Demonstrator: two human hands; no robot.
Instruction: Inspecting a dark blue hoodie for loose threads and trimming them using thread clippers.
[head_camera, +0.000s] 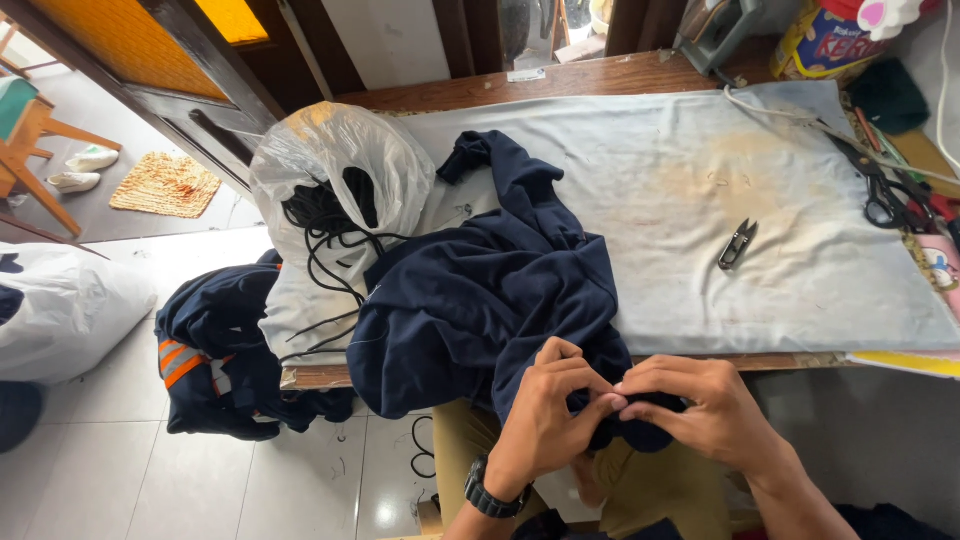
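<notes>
At the near table edge, around six o'clock, the left hand (545, 415) and right hand (695, 405) meet fingertip to fingertip, both pinched narrow on a fold of the navy garment (480, 300), which trails away toward eleven o'clock.

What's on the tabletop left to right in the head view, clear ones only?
Clear plastic bag with black cords → navy garment, which both hands pinch at its near edge (left hand, right hand) → thread snips → black scissors.
</notes>
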